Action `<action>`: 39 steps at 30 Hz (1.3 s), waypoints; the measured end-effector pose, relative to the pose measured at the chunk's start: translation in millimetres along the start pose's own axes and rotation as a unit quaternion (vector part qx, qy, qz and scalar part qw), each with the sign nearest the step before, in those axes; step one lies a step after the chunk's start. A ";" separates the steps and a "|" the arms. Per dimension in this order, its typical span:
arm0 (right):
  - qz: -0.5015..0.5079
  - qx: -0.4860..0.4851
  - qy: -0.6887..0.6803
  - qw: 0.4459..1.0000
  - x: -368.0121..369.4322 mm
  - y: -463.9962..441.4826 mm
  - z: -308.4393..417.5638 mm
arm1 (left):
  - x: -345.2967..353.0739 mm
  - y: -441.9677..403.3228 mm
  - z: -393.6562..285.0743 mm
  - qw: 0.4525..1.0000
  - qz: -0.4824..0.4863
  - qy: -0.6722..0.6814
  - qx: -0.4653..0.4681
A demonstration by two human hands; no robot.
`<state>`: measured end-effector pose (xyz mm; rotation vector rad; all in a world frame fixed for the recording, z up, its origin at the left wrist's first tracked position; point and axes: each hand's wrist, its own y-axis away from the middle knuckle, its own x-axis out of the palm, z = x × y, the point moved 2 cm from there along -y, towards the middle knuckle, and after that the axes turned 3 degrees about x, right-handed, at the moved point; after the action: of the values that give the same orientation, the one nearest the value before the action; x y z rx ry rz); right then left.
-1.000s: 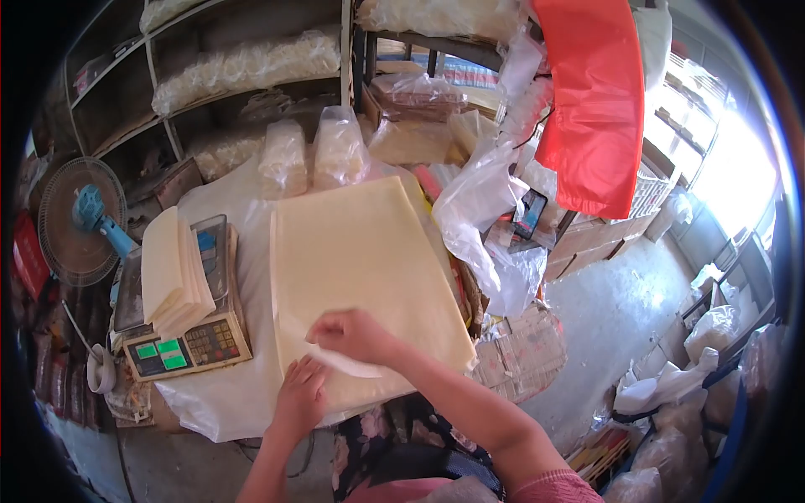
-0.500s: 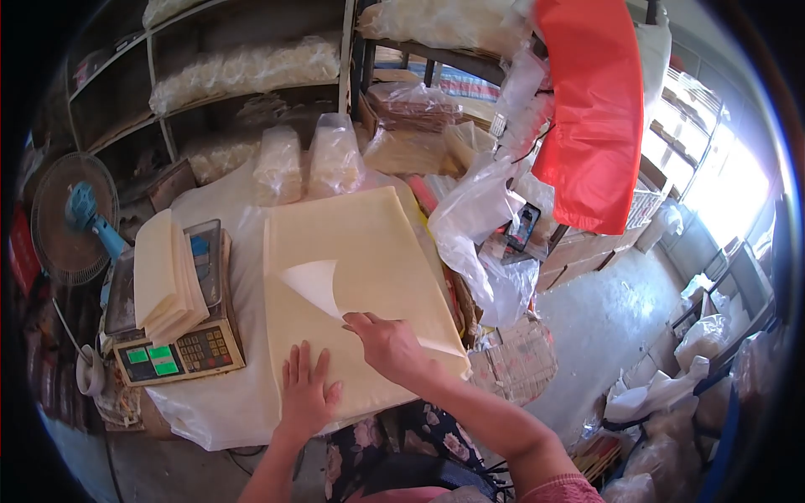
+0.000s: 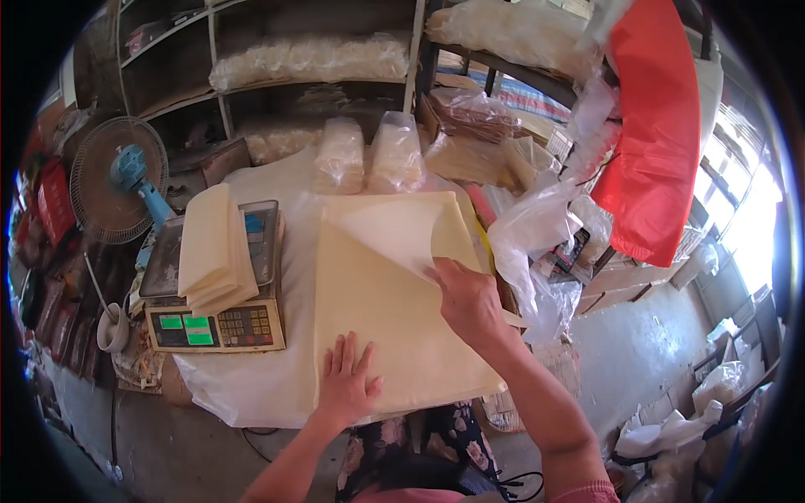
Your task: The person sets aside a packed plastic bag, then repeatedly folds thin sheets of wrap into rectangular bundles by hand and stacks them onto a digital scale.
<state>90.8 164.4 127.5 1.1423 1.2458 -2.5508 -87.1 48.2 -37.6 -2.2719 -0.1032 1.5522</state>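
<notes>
A stack of large cream sheets [image 3: 394,335] lies on the plastic-covered table. The top sheet's far corner is folded back, and a pale white area [image 3: 390,230] shows beside the fold. Fingers together, my right hand [image 3: 470,300] pinches the sheet's edge at the right part of the stack. My left hand [image 3: 345,387] lies flat with fingers spread on the near left part of the stack. Left of it, a folded bundle of cream sheets [image 3: 214,251] rests on a digital scale [image 3: 251,325] with green displays.
A blue fan [image 3: 127,172] stands at the left, near a white cup [image 3: 112,329]. Two clear bags of sheets [image 3: 340,159] sit behind the stack. Red plastic [image 3: 650,126] hangs at the upper right above white plastic bags [image 3: 528,226]. Shelves line the back.
The view has shifted, so the table sits further right. My right hand has moved away from my left, drawing the sheet's edge with it; the fold is larger. My left hand stays flat.
</notes>
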 end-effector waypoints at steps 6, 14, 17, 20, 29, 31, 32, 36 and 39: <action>-0.007 -0.026 0.058 0.998 -36.7 -1.9 29.4 | 0.8 0.1 0.0 1.000 0.000 0.001 -0.003; 0.189 -0.105 0.047 0.975 -20.8 85.6 73.7 | -10.7 -4.5 18.0 0.939 -0.094 0.318 -0.095; 0.306 -0.077 -0.014 0.949 -19.7 112.8 72.0 | -38.5 -5.5 26.0 0.876 -0.241 0.401 -0.120; 0.370 0.007 -0.191 0.909 -33.7 122.3 51.1 | -65.7 -0.7 42.4 0.978 -0.103 0.149 0.106; 0.278 -0.002 -0.066 0.958 -58.1 126.2 -66.1 | -65.3 15.5 80.2 0.892 -0.014 0.449 -0.042; 0.283 0.022 -0.062 0.957 -50.1 128.0 -71.6 | -62.8 12.7 79.9 0.854 -0.031 0.513 -0.088; 0.242 -0.012 -0.067 0.968 -43.4 124.2 -80.0 | -61.9 11.1 79.7 0.808 -0.047 0.572 -0.133; 0.220 0.354 -0.100 0.903 -22.9 102.7 -79.3 | -67.3 -18.9 81.3 0.853 -0.116 0.438 -0.257; 0.086 0.354 -0.176 0.914 26.5 95.5 -122.2 | -53.9 -43.9 88.2 0.873 -0.142 0.350 -0.310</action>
<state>179.1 193.6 0.6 0.7430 0.1154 -2.9507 -181.3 97.9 -2.3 -2.9815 -0.7837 0.5023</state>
